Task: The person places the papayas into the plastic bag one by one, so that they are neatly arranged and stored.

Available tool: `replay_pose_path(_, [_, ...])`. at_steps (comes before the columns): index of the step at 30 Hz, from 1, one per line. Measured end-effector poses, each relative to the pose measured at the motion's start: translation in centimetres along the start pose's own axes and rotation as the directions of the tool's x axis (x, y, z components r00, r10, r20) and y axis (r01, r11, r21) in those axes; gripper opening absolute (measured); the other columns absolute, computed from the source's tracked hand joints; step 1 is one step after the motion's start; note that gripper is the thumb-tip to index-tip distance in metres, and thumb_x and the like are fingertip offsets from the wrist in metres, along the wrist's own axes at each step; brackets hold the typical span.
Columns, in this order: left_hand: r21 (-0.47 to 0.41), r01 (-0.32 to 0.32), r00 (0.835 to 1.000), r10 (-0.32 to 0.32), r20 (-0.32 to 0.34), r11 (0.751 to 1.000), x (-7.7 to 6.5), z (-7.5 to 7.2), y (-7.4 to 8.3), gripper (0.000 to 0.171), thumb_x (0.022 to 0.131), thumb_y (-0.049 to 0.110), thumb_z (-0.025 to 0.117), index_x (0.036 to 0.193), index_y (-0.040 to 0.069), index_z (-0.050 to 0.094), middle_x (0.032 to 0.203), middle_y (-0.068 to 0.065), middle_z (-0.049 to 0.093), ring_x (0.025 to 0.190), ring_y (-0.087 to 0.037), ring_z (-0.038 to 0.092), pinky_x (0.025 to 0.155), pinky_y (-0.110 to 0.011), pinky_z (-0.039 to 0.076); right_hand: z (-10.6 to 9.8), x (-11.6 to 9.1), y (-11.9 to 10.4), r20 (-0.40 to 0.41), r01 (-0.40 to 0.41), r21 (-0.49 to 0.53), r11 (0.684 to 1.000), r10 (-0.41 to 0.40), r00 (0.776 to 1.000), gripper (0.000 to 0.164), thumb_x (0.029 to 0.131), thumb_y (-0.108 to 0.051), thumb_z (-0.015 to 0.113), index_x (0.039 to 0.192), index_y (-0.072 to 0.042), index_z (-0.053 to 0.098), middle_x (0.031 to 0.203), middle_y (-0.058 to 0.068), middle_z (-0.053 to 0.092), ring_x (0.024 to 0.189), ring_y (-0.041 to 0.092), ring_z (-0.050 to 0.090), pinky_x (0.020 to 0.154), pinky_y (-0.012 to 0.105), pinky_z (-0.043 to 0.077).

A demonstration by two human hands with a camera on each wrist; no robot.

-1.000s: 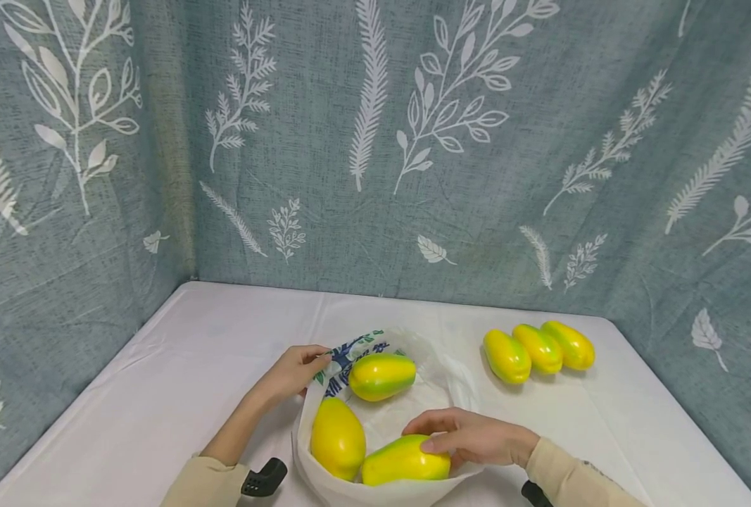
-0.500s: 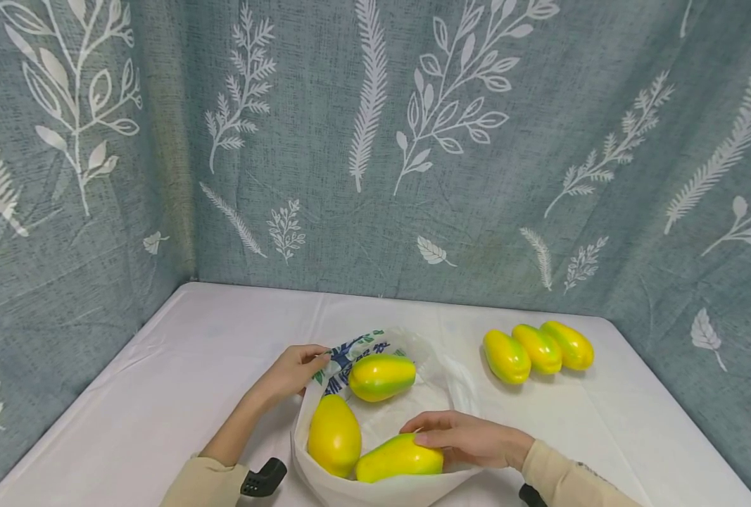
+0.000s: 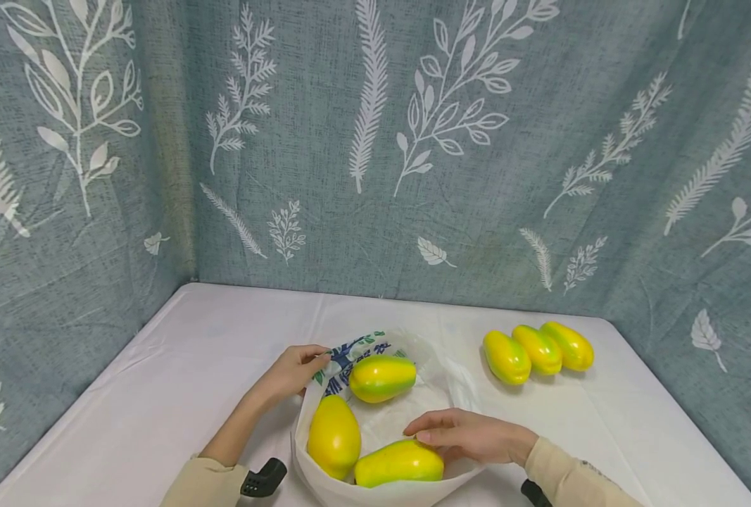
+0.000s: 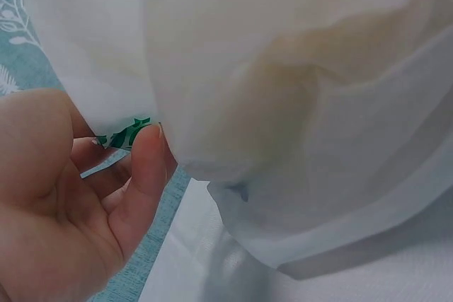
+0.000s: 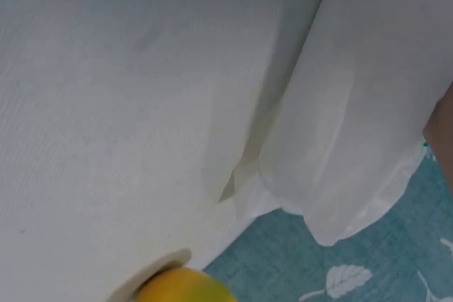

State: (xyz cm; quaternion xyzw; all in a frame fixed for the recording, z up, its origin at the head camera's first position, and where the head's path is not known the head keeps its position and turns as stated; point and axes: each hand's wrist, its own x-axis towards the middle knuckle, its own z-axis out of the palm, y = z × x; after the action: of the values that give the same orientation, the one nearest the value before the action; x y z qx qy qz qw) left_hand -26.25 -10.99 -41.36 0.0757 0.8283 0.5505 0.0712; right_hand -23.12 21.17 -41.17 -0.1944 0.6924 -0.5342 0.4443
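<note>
Pinching, between thumb and fingers of the left hand, the rim of a white plastic bag, right at a patch of green print. Has the right hand relaxed and not clasped, fingers reaching loosely over the end of a yellow-green fruit inside the bag; cannot tell whether touching its skin. Has a second fruit left of the right fingertips, and a third fruit just right of the left ones, lying sideways near blue print on the bag wall. Wears beige sleeves behind the fingers, with a black curved piece by the left wrist. Works over a table laid with white cloth, faintly creased to the left of the left hand. Has three more fruits beyond the right fingers and farther right, side by side, casting soft shadows on the cloth. Faces, well past both hands, a grey-blue curtain at the table's far edge, hung round both sides too, printed white with leafy sprigs, fronds and single leaves.
</note>
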Motion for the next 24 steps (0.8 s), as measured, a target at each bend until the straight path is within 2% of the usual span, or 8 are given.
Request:
replay_pose_path(8, [0.014, -0.008, 1.0, 0.008, 0.0, 1.0, 0.0, 0.0, 0.0, 0.035, 0.1, 0.016, 0.049, 0.128, -0.004, 0.055, 0.097, -0.01, 0.065, 0.071, -0.018, 0.063, 0.06, -0.033, 0.054, -1.5, -0.9, -0.5, -0.098, 0.085, 0.014, 0.996, -0.083, 0.992, 0.049, 0.102, -0.03, 0.045, 0.136, 0.005, 0.041, 0.122, 0.014, 0.054, 0.108, 0.026, 0.053, 0.092, 0.04, 0.046])
replay_pose_path(14, [0.019, 0.004, 1.0, -0.004, -0.003, 1.0, 0.0, 0.1, 0.0, 0.035, 0.1, 0.016, 0.049, 0.129, -0.003, 0.055, 0.099, -0.011, 0.064, 0.072, -0.018, 0.063, 0.061, -0.033, 0.054, -3.1, -2.1, -1.3, -0.179, 0.163, 0.072, 0.984, -0.148, 0.973, 0.052, 0.104, -0.033, 0.039, 0.14, 0.005, 0.035, 0.123, 0.014, 0.053, 0.113, 0.029, 0.053, 0.094, 0.041, 0.045])
replay_pose_path(19, [0.019, 0.008, 1.0, -0.008, 0.0, 1.0, 0.0, 0.0, 0.0, 0.036, 0.1, 0.016, 0.049, 0.13, -0.003, 0.054, 0.102, -0.012, 0.064, 0.073, -0.018, 0.062, 0.061, -0.033, 0.054, -4.5, -3.3, -2.1, -0.239, 0.262, 0.138, 0.955, -0.224, 0.945, 0.048, 0.105, -0.032, 0.035, 0.139, 0.002, 0.036, 0.123, 0.013, 0.053, 0.113, 0.028, 0.052, 0.096, 0.041, 0.043])
replay_pose_path(24, [0.027, 0.006, 1.0, -0.006, -0.001, 1.0, 0.0, 0.0, -0.1, 0.036, 0.1, 0.017, 0.05, 0.13, -0.003, 0.054, 0.103, -0.012, 0.064, 0.073, -0.017, 0.062, 0.06, -0.033, 0.054, -6.5, -4.9, -2.2, -0.324, 0.39, 0.221, 0.894, -0.31, 0.894, 0.033, 0.106, -0.029, 0.031, 0.128, -0.012, 0.048, 0.119, 0.008, 0.055, 0.109, 0.021, 0.055, 0.096, 0.038, 0.044])
